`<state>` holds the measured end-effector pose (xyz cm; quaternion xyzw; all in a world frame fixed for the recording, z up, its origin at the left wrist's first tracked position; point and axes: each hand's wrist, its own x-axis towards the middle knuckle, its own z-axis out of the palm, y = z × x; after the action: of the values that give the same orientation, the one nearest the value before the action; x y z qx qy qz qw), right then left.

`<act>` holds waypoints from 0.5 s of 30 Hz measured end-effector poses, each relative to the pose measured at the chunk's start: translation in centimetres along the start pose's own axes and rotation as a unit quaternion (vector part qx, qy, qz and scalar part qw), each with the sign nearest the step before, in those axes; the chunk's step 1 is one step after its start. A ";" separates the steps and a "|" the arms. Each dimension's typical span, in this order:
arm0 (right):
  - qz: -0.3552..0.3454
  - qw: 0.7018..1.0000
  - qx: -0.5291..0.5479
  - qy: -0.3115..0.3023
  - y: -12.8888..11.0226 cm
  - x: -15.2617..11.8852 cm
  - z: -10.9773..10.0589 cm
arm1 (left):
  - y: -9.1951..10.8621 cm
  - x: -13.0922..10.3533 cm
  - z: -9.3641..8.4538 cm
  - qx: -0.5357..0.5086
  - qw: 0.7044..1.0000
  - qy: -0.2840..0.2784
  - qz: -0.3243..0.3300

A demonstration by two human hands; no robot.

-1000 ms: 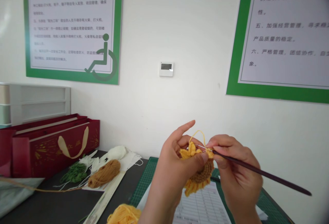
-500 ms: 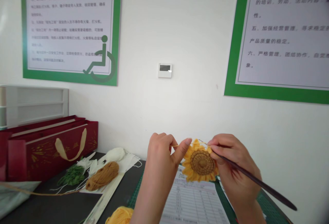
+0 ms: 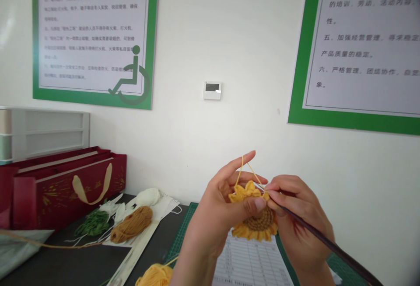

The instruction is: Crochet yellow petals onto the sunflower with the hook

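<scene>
A crocheted sunflower with a brown centre and yellow petals (image 3: 260,222) is held up between both hands. My left hand (image 3: 226,203) pinches it with the thumb across its front, and yellow yarn (image 3: 252,170) loops over the raised index finger. My right hand (image 3: 300,220) grips a crochet hook with a long dark handle (image 3: 324,237); its metal tip is at the flower's upper right petals. Low at the left of my forearm lies a yellow yarn ball (image 3: 154,276).
Brown yarn (image 3: 131,224), green yarn (image 3: 95,222) and white yarn (image 3: 148,197) lie on the dark table at left, beside red gift bags (image 3: 72,190). A printed sheet (image 3: 247,262) rests on a green cutting mat (image 3: 183,229) below the hands. The wall stands behind.
My left hand has moved from pulling yarn beside the flower to gripping the flower itself, its index finger now raised with yarn over it. The view has shifted slightly.
</scene>
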<state>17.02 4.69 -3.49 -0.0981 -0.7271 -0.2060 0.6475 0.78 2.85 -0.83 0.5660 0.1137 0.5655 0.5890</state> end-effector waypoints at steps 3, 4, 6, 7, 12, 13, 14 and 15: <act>-0.029 0.998 -0.063 0.004 -0.2 -0.3 0.0 | -0.6 0.3 0.7 -0.022 0.998 0.057 -0.010; -0.036 0.995 -0.090 0.012 -0.2 -0.5 0.0 | -0.7 0.3 0.9 -0.029 0.997 0.072 -0.015; -0.027 0.990 -0.131 0.046 -0.4 -1.2 0.0 | -0.8 0.3 1.3 -0.054 0.994 0.083 -0.036; -0.006 0.988 -0.138 0.068 -0.4 -1.6 0.1 | -0.9 0.3 1.4 -0.068 0.993 0.082 -0.052; 0.034 0.983 -0.056 0.170 -0.8 -2.0 1.0 | -1.2 0.5 1.1 -0.150 0.971 0.072 -0.171; 0.039 0.980 -0.009 0.196 -0.9 -1.7 1.3 | -1.2 0.6 1.0 -0.162 0.967 0.066 -0.184; 0.049 0.972 0.045 0.224 -1.0 -1.4 1.7 | -1.3 0.6 0.9 -0.169 0.966 0.057 -0.189; 0.076 0.963 0.104 0.238 -1.2 -1.1 2.0 | -1.3 0.6 0.8 -0.169 0.967 0.048 -0.185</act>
<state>14.89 4.60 -4.91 -0.0336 -0.5594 -0.0970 0.8225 2.30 3.26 -1.28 0.3993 0.1473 0.4845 0.7642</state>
